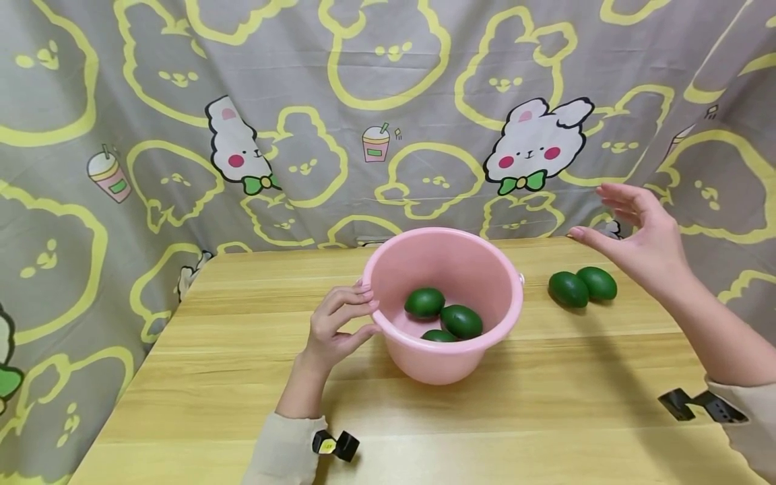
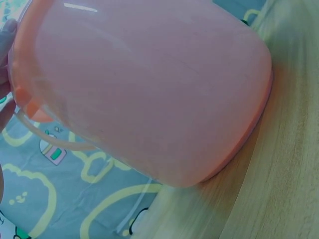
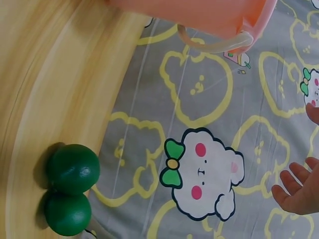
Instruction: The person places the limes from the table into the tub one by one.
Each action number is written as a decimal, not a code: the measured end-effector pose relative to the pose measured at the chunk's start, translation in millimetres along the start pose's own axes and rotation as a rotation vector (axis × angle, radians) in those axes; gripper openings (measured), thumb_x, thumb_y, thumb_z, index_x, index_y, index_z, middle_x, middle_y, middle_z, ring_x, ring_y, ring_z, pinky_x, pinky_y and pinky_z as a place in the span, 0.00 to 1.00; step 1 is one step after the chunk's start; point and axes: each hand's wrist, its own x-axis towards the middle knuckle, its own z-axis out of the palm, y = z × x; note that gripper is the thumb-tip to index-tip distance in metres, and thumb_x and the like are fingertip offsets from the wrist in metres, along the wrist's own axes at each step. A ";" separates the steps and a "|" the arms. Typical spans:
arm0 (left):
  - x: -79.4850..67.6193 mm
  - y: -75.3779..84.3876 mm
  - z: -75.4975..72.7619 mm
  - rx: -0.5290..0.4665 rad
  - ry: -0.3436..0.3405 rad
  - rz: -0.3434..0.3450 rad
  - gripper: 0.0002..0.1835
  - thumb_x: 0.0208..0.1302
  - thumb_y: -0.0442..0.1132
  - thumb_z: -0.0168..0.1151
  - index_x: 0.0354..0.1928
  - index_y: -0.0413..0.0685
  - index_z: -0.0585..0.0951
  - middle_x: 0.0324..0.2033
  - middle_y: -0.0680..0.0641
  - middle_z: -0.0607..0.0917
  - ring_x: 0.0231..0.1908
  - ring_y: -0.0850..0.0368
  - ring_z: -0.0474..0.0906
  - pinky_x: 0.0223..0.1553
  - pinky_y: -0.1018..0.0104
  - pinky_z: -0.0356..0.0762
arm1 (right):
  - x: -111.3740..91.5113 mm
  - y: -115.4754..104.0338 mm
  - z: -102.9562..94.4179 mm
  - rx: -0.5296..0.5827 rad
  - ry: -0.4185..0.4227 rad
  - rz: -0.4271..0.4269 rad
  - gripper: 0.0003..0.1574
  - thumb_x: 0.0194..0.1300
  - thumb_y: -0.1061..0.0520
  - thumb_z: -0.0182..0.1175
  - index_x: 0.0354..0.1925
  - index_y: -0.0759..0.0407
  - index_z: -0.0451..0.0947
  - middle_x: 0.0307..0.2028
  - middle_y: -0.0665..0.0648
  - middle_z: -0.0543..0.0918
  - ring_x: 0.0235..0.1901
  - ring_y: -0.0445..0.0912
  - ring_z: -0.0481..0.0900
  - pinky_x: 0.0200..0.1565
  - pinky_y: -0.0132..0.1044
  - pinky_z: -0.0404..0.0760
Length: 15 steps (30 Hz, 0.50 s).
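Note:
A pink bucket stands on the wooden table, with several smooth dark green avocados visible on its floor; the front wall partly hides one. My left hand holds the bucket's left rim, fingertips over the edge and thumb against the near side. In the left wrist view the bucket's outer wall fills most of the picture. My right hand is raised with thumb and fingers spread, nothing between them. Below and left of it, two more green avocados lie side by side on the table, right of the bucket.
The light wooden table reaches back to a grey curtain printed with yellow outlines and white rabbits. A pale handle hangs at the bucket's side. Black wrist devices are worn at both sleeves.

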 end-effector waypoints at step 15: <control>0.8 0.5 -1.1 0.002 -0.009 -0.011 0.17 0.56 0.42 0.69 0.36 0.31 0.84 0.34 0.36 0.82 0.44 0.44 0.79 0.54 0.51 0.81 | 4.9 13.4 3.6 -0.055 -0.037 0.069 0.45 0.54 0.51 0.71 0.67 0.50 0.62 0.64 0.55 0.69 0.61 0.40 0.67 0.60 0.18 0.66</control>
